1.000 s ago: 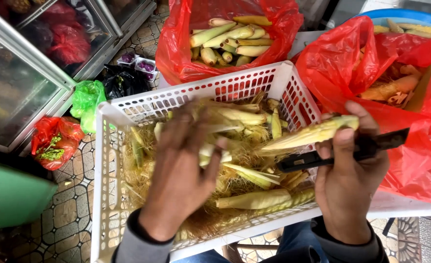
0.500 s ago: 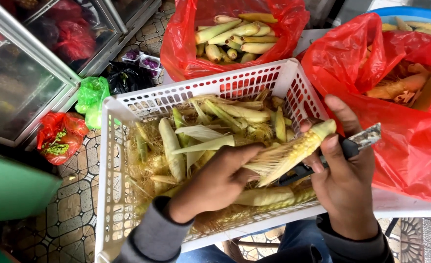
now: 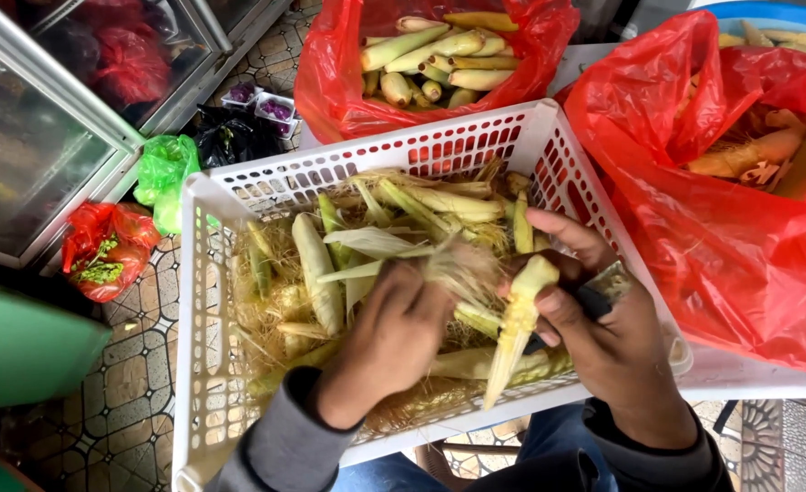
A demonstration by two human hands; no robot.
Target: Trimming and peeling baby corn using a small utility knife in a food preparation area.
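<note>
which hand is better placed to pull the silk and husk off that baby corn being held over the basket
Probably the left. The left hand already has its fingers in the silk beside the baby corn, while the right hand is occupied gripping the cob and a knife.

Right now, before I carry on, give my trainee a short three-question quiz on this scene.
1. True or false: the right hand holds a baby corn ear over the white basket.
2. What does the left hand pull at: A husk and silk, B a bag?
3. What colour is the bag of peeled ears behind the basket?
Key: 1 true; 2 A; 3 red.
</note>
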